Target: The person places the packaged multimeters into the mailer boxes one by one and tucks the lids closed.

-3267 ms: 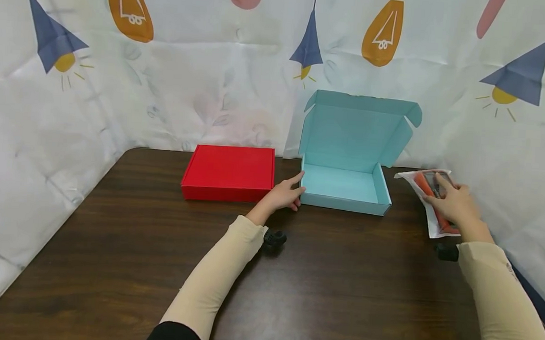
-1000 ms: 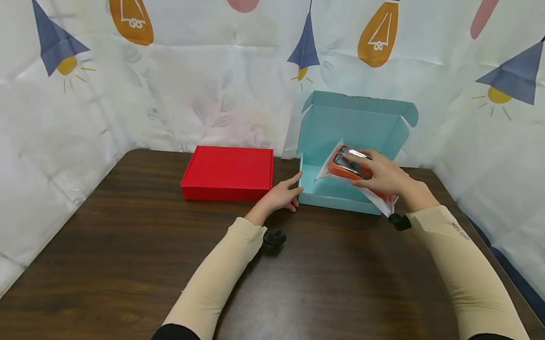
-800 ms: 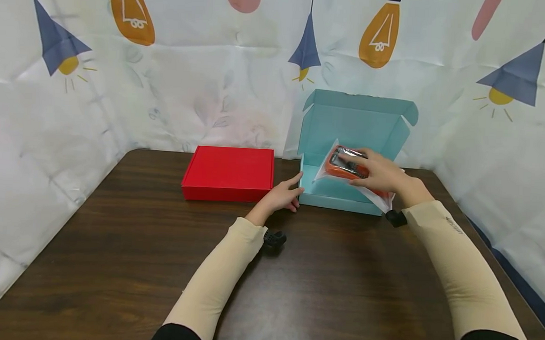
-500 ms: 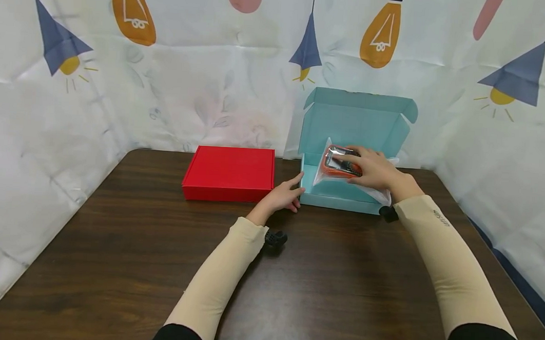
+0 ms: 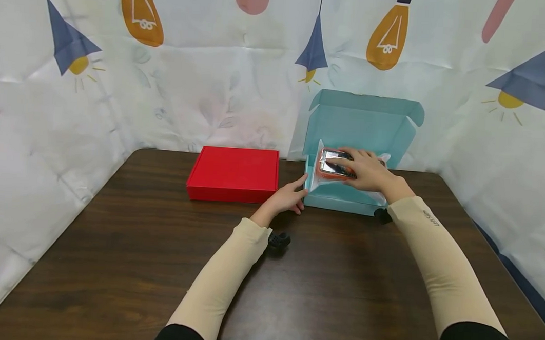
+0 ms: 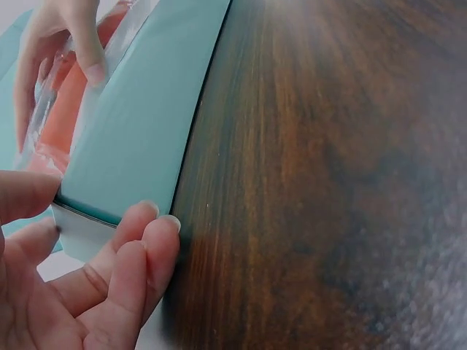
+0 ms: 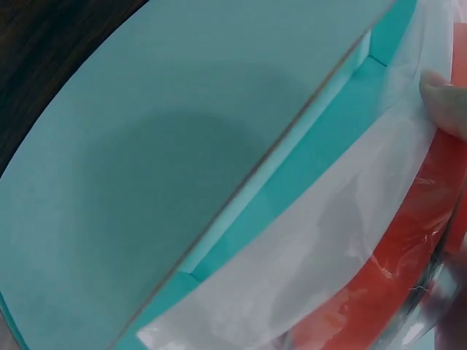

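A light-blue cardboard box [image 5: 344, 203] stands on the table with its lid [image 5: 363, 124] raised at the back. At its left front corner, my left hand [image 5: 286, 197] holds the wall; in the left wrist view bent fingers [image 6: 128, 270] lie against the corner. My right hand [image 5: 367, 171] grips an orange device with a dark, shiny front panel [image 5: 335, 162], sealed in a clear plastic bag [image 7: 292, 262], from above. The device is inside the box, slightly tilted. Whether it touches the floor of the box is hidden.
A closed red box [image 5: 235, 170] lies left of the blue one, close to my left hand. The dark wooden table [image 5: 331, 286] extends toward me. A printed white cloth [image 5: 188, 93] hangs directly behind the boxes.
My right hand took the bagged device from the table's right side to the blue box, then moved farther left and lower with it. My left hand stayed at the box corner.
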Motion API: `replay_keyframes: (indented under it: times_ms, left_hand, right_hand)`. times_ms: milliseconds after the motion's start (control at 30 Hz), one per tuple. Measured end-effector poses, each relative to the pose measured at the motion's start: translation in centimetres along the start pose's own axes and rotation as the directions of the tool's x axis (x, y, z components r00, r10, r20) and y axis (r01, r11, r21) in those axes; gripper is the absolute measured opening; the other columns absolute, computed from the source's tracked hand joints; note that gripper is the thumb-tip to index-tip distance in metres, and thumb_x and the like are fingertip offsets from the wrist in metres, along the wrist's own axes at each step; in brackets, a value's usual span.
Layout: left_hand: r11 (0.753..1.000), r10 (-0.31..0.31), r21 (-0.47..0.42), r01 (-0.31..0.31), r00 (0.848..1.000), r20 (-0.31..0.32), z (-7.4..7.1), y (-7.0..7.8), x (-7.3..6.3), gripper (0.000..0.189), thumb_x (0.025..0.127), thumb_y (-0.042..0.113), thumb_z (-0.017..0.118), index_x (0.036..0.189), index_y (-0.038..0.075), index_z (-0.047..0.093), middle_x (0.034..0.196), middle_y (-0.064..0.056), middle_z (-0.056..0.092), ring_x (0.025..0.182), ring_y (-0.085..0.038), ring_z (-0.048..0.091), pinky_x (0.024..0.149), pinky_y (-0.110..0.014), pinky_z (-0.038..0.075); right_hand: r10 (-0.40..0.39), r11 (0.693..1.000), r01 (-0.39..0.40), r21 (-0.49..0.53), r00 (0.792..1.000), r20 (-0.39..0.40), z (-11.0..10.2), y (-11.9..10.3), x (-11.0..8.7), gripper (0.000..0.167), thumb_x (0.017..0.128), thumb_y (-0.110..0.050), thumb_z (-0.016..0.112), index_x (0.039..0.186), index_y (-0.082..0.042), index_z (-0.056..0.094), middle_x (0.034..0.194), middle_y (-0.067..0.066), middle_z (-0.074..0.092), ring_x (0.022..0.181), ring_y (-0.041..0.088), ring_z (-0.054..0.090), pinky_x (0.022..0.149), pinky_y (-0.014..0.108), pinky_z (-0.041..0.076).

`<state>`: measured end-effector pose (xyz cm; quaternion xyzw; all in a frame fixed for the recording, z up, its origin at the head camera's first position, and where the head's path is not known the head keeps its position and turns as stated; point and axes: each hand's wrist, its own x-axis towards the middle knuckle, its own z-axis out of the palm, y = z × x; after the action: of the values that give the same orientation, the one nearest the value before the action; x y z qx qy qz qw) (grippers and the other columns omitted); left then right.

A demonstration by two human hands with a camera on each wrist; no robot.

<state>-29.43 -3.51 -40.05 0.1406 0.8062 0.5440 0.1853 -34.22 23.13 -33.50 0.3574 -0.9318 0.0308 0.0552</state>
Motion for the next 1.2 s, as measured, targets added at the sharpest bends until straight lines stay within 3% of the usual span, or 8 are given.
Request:
replay_keyframes:
  times_ms: [267, 533, 867, 1200]
  left_hand:
    - [1.0, -0.01, 0.024, 0.01, 1.0, -0.016, 0.3, 0.1, 0.2, 0.064, 0.11, 0.025, 0.05, 0.166, 0.024, 0.019, 0.083, -0.015, 0.061, 0.068, -0.019, 0.061, 0.072, -0.029, 0.059]
    - [0.999, -0.007, 0.04, 0.007, 1.0, -0.007, 0.5, 0.5, 0.3, 0.063, 0.11, 0.025, 0.048, 0.166, 0.023, 0.018, 0.082, -0.015, 0.061, 0.067, -0.018, 0.061, 0.071, -0.03, 0.059]
    - [0.998, -0.004, 0.055, 0.006, 0.999, -0.034, 0.3, 0.3, 0.3, 0.062, 0.11, 0.024, 0.048, 0.165, 0.024, 0.02, 0.082, -0.015, 0.061, 0.067, -0.018, 0.061, 0.071, -0.03, 0.059]
    - [0.987, -0.004, 0.163, 0.016, 0.997, -0.071, 0.5, 0.4, -0.1, 0.06, 0.11, 0.027, 0.047, 0.165, 0.027, 0.022, 0.081, -0.014, 0.066, 0.067, -0.022, 0.066, 0.079, -0.035, 0.058]
  right_hand:
    - [-0.059, 0.998, 0.059, -0.003, 0.998, 0.008, 1.2, 0.4, 0.2, 0.07, 0.09, -0.02, 0.081, 0.153, -0.025, 0.05, 0.159, 0.021, 0.034, 0.139, 0.05, 0.037, 0.111, 0.071, 0.025]
    - [-0.032, 0.999, 0.032, 0.032, 0.999, 0.016, 2.0, 0.6, 0.0, 0.07, 0.091, -0.022, 0.081, 0.153, -0.023, 0.049, 0.16, 0.022, 0.032, 0.14, 0.051, 0.035, 0.11, 0.072, 0.025]
    - [-0.004, 0.974, -0.036, 0.226, 0.985, 0.173, 2.3, 0.5, 0.5, 0.079, 0.091, -0.018, 0.08, 0.159, -0.013, 0.039, 0.161, 0.024, 0.029, 0.145, 0.051, 0.027, 0.111, 0.075, 0.017]
    - [-0.028, 0.955, -0.029, 0.296, 0.982, 0.186, 3.4, 0.6, 1.0, 0.074, 0.094, -0.006, 0.074, 0.158, -0.008, 0.038, 0.162, 0.026, 0.025, 0.146, 0.053, 0.022, 0.112, 0.073, 0.019]
